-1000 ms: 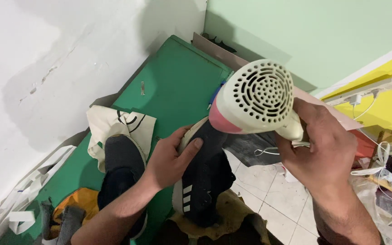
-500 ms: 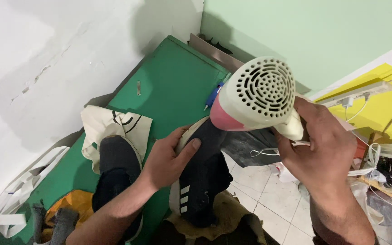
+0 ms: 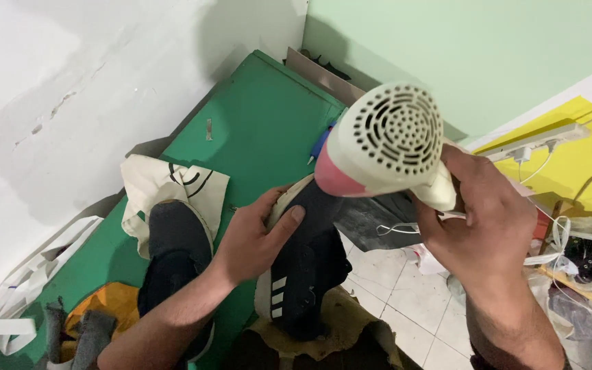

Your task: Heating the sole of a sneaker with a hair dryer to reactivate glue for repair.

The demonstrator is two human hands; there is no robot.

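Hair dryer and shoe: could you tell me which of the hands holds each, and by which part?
The right hand grips the hair dryer by its handle. The left hand holds the dark shoe around its upper end, thumb on top.

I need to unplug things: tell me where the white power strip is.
In the head view, the white power strip lies at upper right, along the yellow surface by the green wall, beyond the right hand holding the hair dryer.

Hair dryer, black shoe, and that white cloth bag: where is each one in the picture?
Hair dryer [image 3: 395, 133], head view, on its round rear vent grille.
Black shoe [image 3: 310, 264], head view, on its dark side above the white stripes.
White cloth bag [image 3: 152, 185], head view, on its creased front.
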